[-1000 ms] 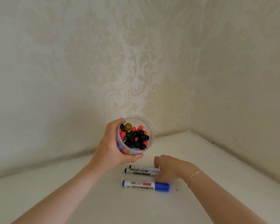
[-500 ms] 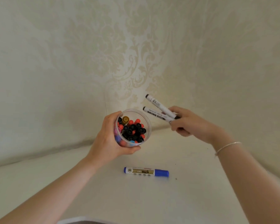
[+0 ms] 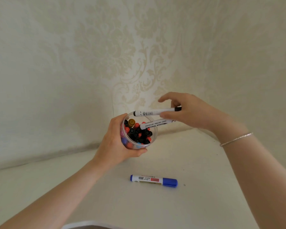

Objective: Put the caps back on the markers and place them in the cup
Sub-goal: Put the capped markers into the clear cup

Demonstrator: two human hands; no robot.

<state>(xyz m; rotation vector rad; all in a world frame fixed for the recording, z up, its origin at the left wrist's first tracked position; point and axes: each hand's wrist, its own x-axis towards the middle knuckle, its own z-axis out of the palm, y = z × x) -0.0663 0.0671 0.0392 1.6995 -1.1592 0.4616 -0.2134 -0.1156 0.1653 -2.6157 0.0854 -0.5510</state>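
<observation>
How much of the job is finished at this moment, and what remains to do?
Mostly done: the clear cup, held off the table by the left hand, is already packed with capped markers. In hand: the right hand holds two black-capped markers over the cup's mouth; the lower one's tip is just inside the rim. Left: drop these in, then add the blue marker, which lies capped on the table.

A single head-worn wide-angle view looks forward and down into a corner where patterned wallpaper (image 3: 130,52) meets a pale tabletop (image 3: 196,204). Both forearms reach in from the bottom edge, close to the lens.
</observation>
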